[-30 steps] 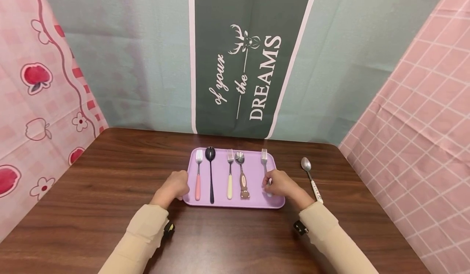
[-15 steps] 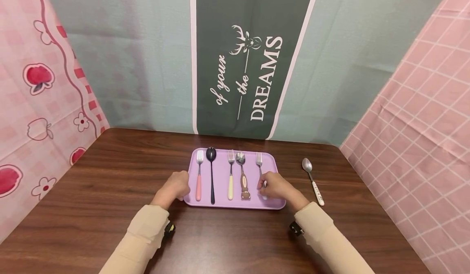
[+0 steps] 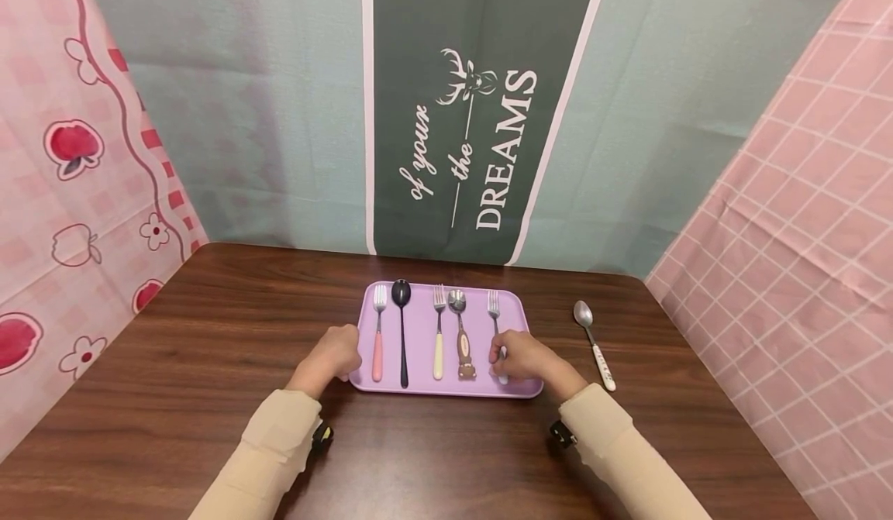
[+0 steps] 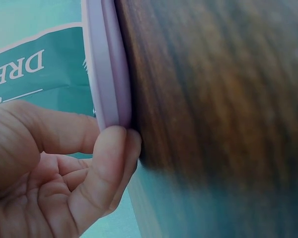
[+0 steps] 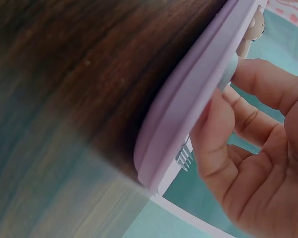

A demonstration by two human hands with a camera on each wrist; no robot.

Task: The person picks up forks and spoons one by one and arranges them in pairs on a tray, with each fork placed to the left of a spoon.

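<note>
A lilac tray (image 3: pixel 446 393) lies on the table, bearing a row of cutlery. My left hand (image 3: pixel 337 351) pinches the tray's left rim; in the left wrist view its fingertips (image 4: pixel 109 144) are at the edge. With thumb and fingers, my right hand (image 3: pixel 522 355) pinches the pale blue-grey handle (image 5: pixel 229 73) of a fork (image 3: pixel 494 304) at the tray's right side. Left of that fork lie a bear-handled spoon (image 3: pixel 463 342), a cream-handled fork (image 3: pixel 438 349), a long black spoon (image 3: pixel 402 334) and a pink-handled fork (image 3: pixel 377 349).
To the right of the tray, a spoon with a white patterned handle (image 3: pixel 601 365) lies on the brown wooden table (image 3: pixel 446 458). Patterned cloths hang behind and on both sides, including a dark green lettered panel (image 3: pixel 481 8).
My right hand has shifted the fork slightly left on the tray, closer to the bear-handled spoon, and then held almost still. My left hand stays at the tray's rim.
</note>
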